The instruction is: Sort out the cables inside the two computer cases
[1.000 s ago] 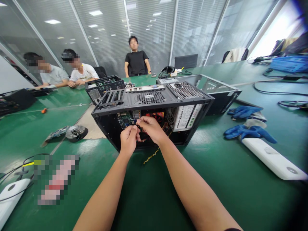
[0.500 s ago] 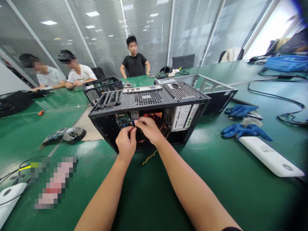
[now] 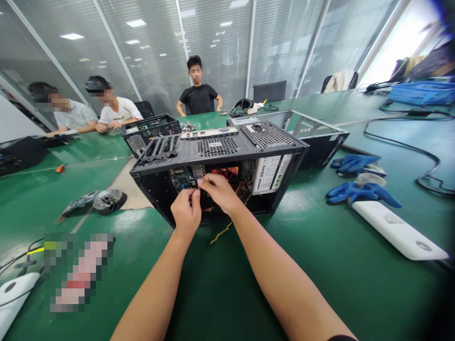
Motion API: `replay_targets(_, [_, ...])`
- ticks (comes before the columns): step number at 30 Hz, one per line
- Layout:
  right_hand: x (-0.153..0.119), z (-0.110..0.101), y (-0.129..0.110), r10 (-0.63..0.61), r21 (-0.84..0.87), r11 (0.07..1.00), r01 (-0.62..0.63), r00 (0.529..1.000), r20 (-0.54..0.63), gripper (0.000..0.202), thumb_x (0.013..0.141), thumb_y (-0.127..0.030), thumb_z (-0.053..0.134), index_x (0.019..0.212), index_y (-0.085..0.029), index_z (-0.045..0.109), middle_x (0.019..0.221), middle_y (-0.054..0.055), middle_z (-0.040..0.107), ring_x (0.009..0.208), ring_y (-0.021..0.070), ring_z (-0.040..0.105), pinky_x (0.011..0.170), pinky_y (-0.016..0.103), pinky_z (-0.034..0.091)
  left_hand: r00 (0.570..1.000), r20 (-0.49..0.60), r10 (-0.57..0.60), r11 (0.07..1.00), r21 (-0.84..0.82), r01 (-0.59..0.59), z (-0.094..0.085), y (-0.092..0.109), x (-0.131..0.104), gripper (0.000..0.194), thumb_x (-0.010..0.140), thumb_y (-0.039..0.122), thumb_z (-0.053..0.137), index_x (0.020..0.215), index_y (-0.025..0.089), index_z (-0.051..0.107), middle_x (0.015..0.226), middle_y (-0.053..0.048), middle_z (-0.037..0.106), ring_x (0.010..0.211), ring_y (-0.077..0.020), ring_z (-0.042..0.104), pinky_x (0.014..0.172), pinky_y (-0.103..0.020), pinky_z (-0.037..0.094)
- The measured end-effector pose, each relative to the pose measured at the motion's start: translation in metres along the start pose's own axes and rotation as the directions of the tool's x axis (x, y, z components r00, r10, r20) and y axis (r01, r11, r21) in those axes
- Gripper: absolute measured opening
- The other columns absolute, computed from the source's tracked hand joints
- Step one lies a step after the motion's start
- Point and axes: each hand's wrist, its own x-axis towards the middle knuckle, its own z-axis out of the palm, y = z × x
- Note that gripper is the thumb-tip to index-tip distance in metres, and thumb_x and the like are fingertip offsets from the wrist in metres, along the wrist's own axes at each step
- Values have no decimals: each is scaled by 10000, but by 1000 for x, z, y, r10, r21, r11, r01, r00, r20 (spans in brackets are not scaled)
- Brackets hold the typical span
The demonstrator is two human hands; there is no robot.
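A black computer case (image 3: 216, 158) lies on the green table with its open side facing me. At that opening, my left hand (image 3: 186, 208) is closed in a pinch, on something too small to make out. Close beside it on the right, my right hand (image 3: 218, 189) also pinches with thumb and finger, its hold hidden. Just behind my fingers shows a green circuit board (image 3: 183, 179). A red and black fan (image 3: 231, 174) and a labelled power supply (image 3: 272, 174) sit further right inside the case. A yellow-black twisted cable (image 3: 222, 232) hangs out onto the table.
Blue gloves (image 3: 362, 194) and a white power bank-like bar (image 3: 400, 229) lie on the right. A cap (image 3: 110, 201) rests on the left. Behind stand another case (image 3: 151, 128) and a black panelled case (image 3: 320, 149). Several people sit across the table (image 3: 142, 251).
Both hands stay nearly in place at the case opening, with only a slight shift of the fingers. The view has moved very slightly.
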Motion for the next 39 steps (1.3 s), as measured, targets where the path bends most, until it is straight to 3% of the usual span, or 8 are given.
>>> replay_targets(5, [1,1,2,-4,17,1000,3,999,48,318,816,-444,592,650,-195,486,620,-56,376,583,103,343,552,256,275,992,39,-118,993,-12,119,0,0,2,261,950,292,452,769,164,589,613,5,624,561,-121,589,590,-224,427])
replay_targets(13, [1,0,3,-23,-10,1000,23,1000,17,384,793,-445,611,591,-202,393,596,-63,346,581,101,325,571,259,274,997,-46,64,998,29,-63,1,0,0,140,858,295,609,885,158,612,737,-12,625,624,-119,569,626,-237,453])
replay_targets(18, [2,1,1,-6,-3,1000,6,1000,21,375,791,-457,618,598,-198,428,586,-62,374,570,100,327,560,264,267,990,-64,123,991,56,-120,2,-4,-3,99,881,236,587,917,150,622,777,-28,651,658,-124,598,643,-237,453])
replay_targets(27, [1,-1,1,9,61,998,-15,996,89,326,810,-452,597,648,-189,494,615,-55,392,567,97,329,535,260,250,998,-23,62,997,43,-61,-2,-2,2,179,918,237,516,793,150,611,665,-10,620,589,-120,557,601,-234,412])
replay_targets(35, [2,-1,3,18,23,1000,-19,998,52,348,801,-443,602,613,-198,441,591,-60,359,566,100,330,540,262,249,995,-72,66,998,-20,-68,-2,0,3,116,852,253,616,909,152,606,751,-12,619,619,-111,544,609,-227,445])
replay_targets(39, [1,-1,2,31,22,999,-32,999,35,353,798,-443,605,610,-201,429,586,-63,345,562,99,326,538,263,245,996,-29,86,996,0,-86,-2,-1,3,112,884,236,574,809,159,607,704,-6,614,607,-109,544,619,-229,433])
